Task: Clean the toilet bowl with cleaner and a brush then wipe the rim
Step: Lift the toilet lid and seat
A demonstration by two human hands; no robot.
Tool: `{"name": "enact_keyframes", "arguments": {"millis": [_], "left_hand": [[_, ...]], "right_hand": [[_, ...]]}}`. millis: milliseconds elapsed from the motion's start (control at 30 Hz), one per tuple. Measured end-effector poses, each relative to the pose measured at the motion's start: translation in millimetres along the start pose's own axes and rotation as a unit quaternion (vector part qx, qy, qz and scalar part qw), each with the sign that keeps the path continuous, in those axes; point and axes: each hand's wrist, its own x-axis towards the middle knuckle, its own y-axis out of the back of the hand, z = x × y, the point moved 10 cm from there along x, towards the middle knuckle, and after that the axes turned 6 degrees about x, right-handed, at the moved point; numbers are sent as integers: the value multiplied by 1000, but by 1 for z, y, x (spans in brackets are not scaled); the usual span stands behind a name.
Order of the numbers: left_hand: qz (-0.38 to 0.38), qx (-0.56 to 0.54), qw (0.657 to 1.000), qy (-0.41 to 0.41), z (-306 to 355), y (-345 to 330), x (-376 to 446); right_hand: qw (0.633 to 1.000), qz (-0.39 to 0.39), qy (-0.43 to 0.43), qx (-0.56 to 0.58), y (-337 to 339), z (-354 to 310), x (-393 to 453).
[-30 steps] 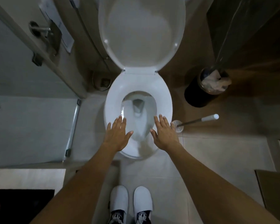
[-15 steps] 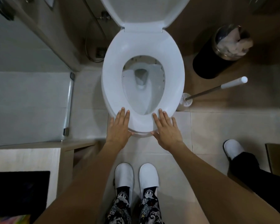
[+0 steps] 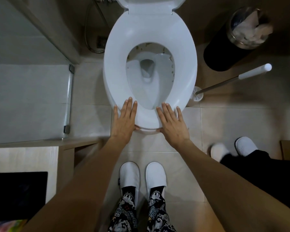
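My left hand (image 3: 123, 120) and right hand (image 3: 172, 123) lie flat, fingers straight, on the front of the toilet seat (image 3: 117, 64), holding nothing; the brush (image 3: 228, 81) stands right of the bowl (image 3: 147, 84); no cleaner visible; lifting carelessly, the seat could slip and slam.

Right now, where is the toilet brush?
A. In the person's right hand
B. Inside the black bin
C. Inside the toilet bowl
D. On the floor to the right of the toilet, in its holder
D: the toilet brush stands in its holder on the floor beside the toilet, and both the left hand and the right hand lie flat and hold nothing.
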Motion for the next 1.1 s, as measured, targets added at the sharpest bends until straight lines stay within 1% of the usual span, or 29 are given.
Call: {"name": "enact_keyframes", "arguments": {"millis": [167, 300, 433, 533, 633, 733, 867, 933, 1100], "left_hand": [[67, 72, 995, -20, 3, 1, -4], [135, 102, 985, -44, 10, 6, -8], [164, 118, 977, -61, 11, 5, -11], [172, 117, 976, -61, 5, 5, -12], [193, 110, 972, -76, -5, 16, -15], [217, 78, 967, -108, -13, 41, -22], [240, 14, 962, -132, -24, 86, -33], [239, -4, 961, -140, -32, 111, -36], [223, -55, 961, -152, -54, 181, -32]], "right_hand": [[996, 45, 4, -83, -6, -1, -5], [991, 78, 3, -107, -9, -2, -6], [988, 99, 15, -118, -9, -4, -7], [985, 122, 30, -121, -4, -10, -6], [983, 141, 49, -109, 8, -17, -9], [982, 165, 59, -70, 29, -16, -16], [980, 181, 73, -29, 77, -9, -26], [979, 185, 81, -19, 105, -5, -29], [971, 223, 83, 3, 186, 10, -32]]}}
